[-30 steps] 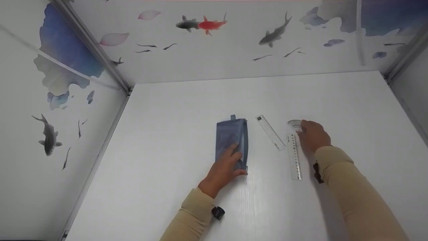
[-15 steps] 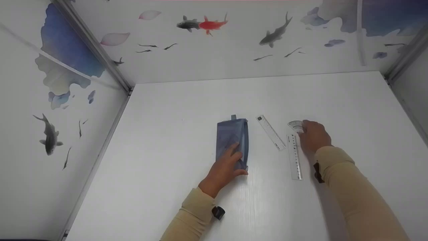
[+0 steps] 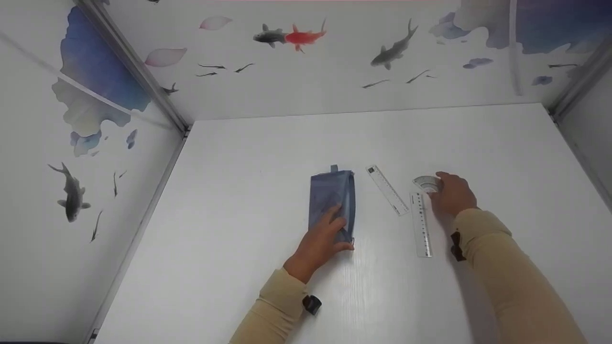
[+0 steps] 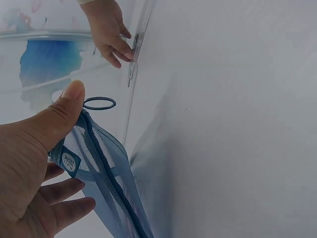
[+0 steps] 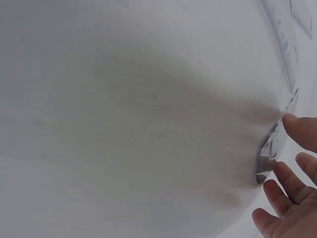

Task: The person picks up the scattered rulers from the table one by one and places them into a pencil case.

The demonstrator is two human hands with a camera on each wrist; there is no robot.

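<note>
- blue pouch (image 3: pixel 326 188) on white table (image 3: pixel 229 200), tab (image 3: pixel 334 168) far, long axis running away from the person
- left hand (image 3: pixel 316 242) rests there, fingers apart
- right hand (image 3: pixel 453 195) pinches clear protractor (image 3: pixel 427 182) beyond a ruler (image 3: pixel 421 227), curve facing away

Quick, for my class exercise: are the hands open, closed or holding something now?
Left hand: holding the blue pouch.
Right hand: holding the clear protractor.

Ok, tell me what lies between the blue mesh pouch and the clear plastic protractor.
The head view shows a straight, clear plastic ruler there, lying aslant and apart from both the pouch and the protractor.
</note>
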